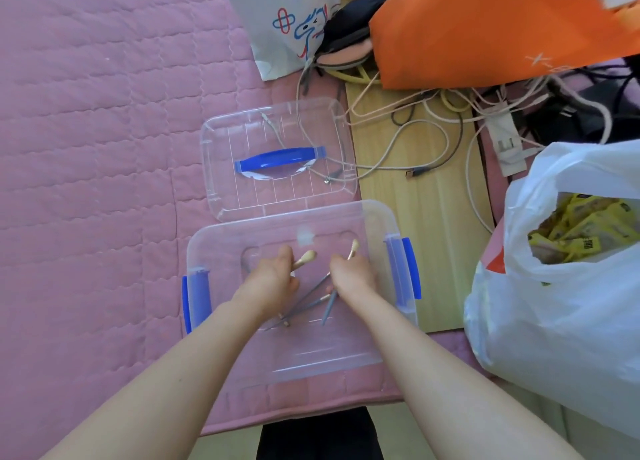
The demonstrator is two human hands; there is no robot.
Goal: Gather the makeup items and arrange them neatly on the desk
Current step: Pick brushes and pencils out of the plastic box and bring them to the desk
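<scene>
Both hands were inside the open clear box [221,248] on the pink bed, left hand [273,279] and right hand [353,276] each gripping makeup brushes [304,258], likely to lift them out together.

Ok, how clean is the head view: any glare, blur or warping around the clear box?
Head view: even daylight, no hard shadows; soft glare on the clear box and lid; wide-angle bending toward the edges; brushes slightly soft, both hands readable.

Box walls [377,224] and blue latches [408,269] hem passage.
</scene>
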